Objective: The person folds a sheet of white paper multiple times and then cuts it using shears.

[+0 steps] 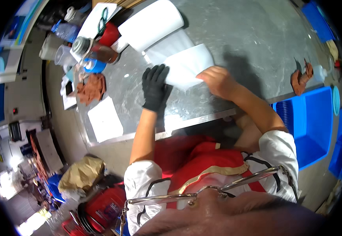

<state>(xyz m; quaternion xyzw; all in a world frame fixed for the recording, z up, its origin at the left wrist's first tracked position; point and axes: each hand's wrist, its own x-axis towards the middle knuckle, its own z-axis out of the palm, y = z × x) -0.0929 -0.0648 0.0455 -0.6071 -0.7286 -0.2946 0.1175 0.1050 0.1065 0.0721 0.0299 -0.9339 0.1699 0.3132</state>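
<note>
A large white roll (155,23) lies at the far middle of the grey table, perhaps of foam sheet or paper. From it a thin, translucent white sheet (186,65) runs toward me, its near part curling upward. My right hand (218,82), bare, pinches the sheet's right corner between thumb and fingers. My left hand (154,87) wears a black glove and rests at the sheet's left edge. Its fingers are stretched out and it holds nothing; whether the fingertips press on the sheet I cannot tell.
Left on the table (253,35) are a lidded brown bottle (105,53), a blue-capped container (94,65), a brown rag (92,88) and a white paper (105,120). Another rag (301,78) and a small clear bottle (319,73) lie right, above a blue bin (316,122).
</note>
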